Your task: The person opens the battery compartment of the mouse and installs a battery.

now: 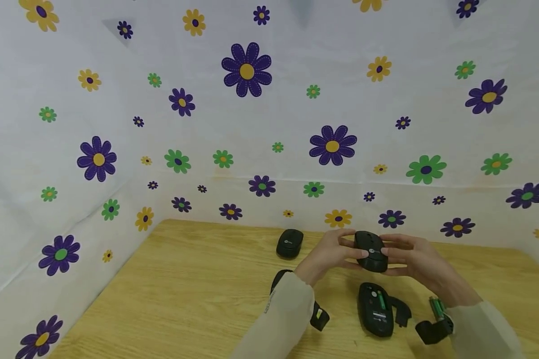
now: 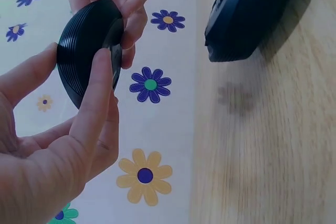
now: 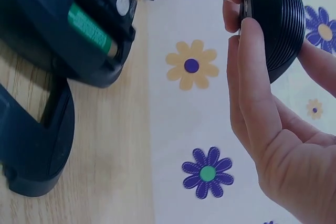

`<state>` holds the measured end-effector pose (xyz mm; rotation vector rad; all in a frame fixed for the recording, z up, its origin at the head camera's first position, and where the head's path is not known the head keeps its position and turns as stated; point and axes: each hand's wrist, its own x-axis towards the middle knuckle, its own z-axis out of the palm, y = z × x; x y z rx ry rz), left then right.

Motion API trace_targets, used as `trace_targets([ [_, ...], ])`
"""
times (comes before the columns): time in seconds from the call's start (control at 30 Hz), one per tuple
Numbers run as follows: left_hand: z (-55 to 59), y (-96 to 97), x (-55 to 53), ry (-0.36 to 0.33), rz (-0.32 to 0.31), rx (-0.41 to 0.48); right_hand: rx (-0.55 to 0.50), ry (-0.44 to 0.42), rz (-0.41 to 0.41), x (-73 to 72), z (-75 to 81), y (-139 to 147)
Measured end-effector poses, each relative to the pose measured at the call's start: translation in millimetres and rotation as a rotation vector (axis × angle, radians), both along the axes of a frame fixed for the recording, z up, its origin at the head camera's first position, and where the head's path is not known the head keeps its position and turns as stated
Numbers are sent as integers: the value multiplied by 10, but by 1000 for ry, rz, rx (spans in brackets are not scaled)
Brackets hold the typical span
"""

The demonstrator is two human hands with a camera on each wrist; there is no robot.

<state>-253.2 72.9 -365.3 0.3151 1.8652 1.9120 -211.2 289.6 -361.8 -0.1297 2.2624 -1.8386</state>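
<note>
A black computer mouse (image 1: 371,252) is held up above the back of the table by both hands. My left hand (image 1: 330,253) pinches its left side and my right hand (image 1: 416,257) pinches its right side. The ribbed edge of this mouse (image 2: 84,51) faces the left wrist camera, with the left thumb and fingers on either side of it. In the right wrist view, the right fingers and thumb grip the mouse (image 3: 278,19) too. Below the hands a second mouse (image 1: 377,324) lies underside up, its battery bay open with a green battery (image 1: 381,300) inside.
A loose black cover (image 1: 402,311) lies beside the overturned mouse. Green batteries (image 1: 437,308) and another black cover (image 1: 430,333) are near the right sleeve. A third mouse (image 1: 289,244) stands back left. The left sleeve partly hides a dark object (image 1: 278,278) and a black piece (image 1: 320,317).
</note>
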Motion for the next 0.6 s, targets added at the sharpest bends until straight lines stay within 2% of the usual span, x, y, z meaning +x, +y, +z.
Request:
trace_targets([
  [0.27, 19, -118, 110, 27, -31, 57, -24, 46, 26, 106, 36, -57],
  [0.6, 31, -246, 242, 30, -14, 60, -87, 88, 87, 181, 8, -112],
])
